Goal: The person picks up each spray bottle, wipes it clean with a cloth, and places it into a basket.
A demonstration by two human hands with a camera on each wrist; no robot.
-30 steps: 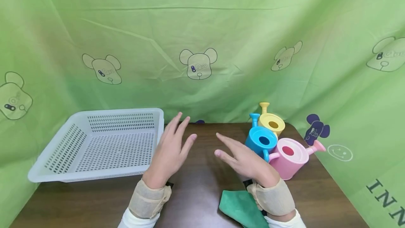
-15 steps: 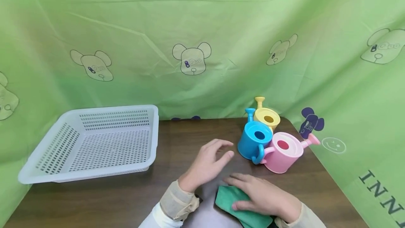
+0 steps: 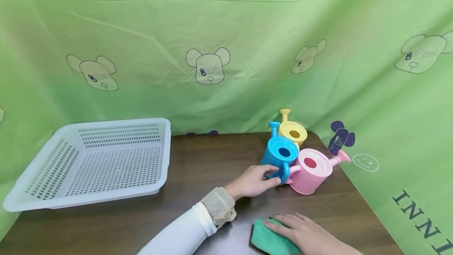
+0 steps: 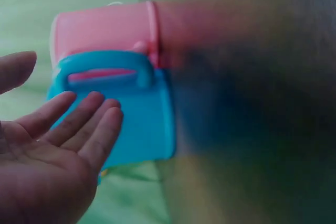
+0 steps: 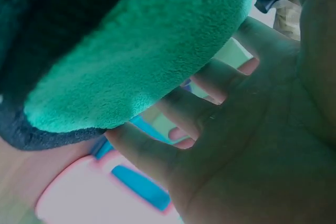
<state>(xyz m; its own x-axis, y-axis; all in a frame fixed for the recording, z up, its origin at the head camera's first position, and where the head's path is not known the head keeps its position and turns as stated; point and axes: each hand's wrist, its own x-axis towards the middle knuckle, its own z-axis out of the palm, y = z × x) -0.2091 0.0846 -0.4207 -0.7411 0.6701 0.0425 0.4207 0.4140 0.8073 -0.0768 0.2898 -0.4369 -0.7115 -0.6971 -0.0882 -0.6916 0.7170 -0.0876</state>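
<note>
My left hand (image 3: 253, 182) is at the handle of a blue watering can (image 3: 274, 148), fingers bent loosely beside it. In the left wrist view its fingers (image 4: 86, 129) overlap the can just below the blue handle (image 4: 100, 59), with the thumb apart. Nearer the table's front, my right hand (image 3: 301, 229) grips a green cloth (image 3: 267, 239), thumb over its top. Seen from the right wrist, the fluffy green cloth (image 5: 142, 61) has a dark edge and hides the fingertips. A pink watering can (image 3: 308, 178) stands right of the blue one, and a yellow watering can (image 3: 293, 127) behind.
A white perforated plastic basket (image 3: 164, 160) stands on the left of the brown wooden table (image 3: 205, 152). Green printed fabric (image 3: 148, 50) hangs behind and at both sides. The pink can's spout points to the right fabric wall.
My left hand has moved right, from beside the basket to the blue can's handle. My right hand has come down and back onto the green cloth and gripped it. The head view has shifted slightly.
</note>
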